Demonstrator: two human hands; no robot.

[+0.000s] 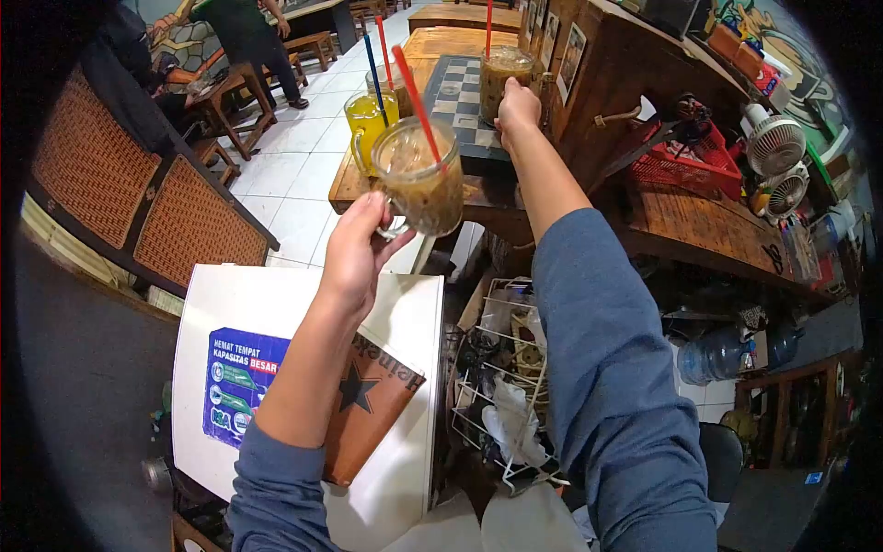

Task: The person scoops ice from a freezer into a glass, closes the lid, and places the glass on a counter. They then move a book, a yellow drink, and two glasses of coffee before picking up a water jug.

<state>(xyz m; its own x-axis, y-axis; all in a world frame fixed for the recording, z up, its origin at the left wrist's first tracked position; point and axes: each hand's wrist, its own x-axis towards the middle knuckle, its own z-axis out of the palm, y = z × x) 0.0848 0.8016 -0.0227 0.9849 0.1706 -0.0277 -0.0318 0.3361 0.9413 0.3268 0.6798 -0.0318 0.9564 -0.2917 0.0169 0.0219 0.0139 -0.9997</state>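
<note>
My left hand (pixel 359 244) grips the handle of a glass mug (pixel 418 184) of brown iced drink with a red straw, held up above the white surface's far edge. Farther forward, my right hand (pixel 518 110) is closed at a second brown iced drink (pixel 501 78) with a red straw, over the checkered tabletop (pixel 458 92). A mug of yellow drink (pixel 370 124) with a dark blue straw stands on the wooden table just behind the left mug. Another brown drink (pixel 401 92) with a red straw is partly hidden behind these mugs.
A white surface (pixel 230 299) with stickers lies below my left arm, beside a wire rack (pixel 506 386). Right are a wooden counter (pixel 681 216), a red basket (pixel 690 161) and small fans (pixel 774 143). Woven panels (pixel 97 152) stand left. A person (pixel 241 37) stands at the back left.
</note>
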